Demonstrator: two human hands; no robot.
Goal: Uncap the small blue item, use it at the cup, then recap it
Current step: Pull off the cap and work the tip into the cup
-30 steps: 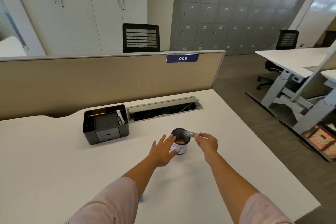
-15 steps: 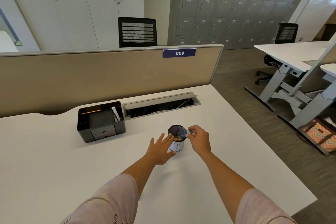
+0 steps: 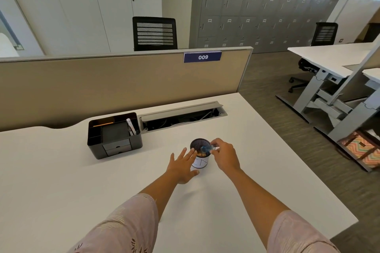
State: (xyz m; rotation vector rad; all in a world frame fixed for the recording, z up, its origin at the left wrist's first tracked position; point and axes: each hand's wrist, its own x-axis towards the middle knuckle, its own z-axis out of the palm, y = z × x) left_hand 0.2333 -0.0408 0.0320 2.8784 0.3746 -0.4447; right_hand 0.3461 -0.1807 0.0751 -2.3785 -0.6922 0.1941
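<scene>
A small cup (image 3: 201, 162) with a dark inside and a white label stands on the white desk (image 3: 61, 181). Something orange-brown lies inside it. My right hand (image 3: 225, 155) pinches a small blue item (image 3: 205, 148) and holds it tilted over the cup's mouth, its blue end pointing into the cup. My left hand (image 3: 182, 165) rests against the cup's left side with the fingers spread, the fingertips touching the rim. I cannot see any cap.
A black desk organiser (image 3: 114, 135) stands at the back left of the cup. Behind the cup lies an open cable tray (image 3: 183, 116) in the desk, then a beige partition (image 3: 123, 82). The desk's right edge drops to carpet.
My right hand has moved left, bringing the blue item from beside the rim to over the cup's mouth. My left hand has stayed against the cup.
</scene>
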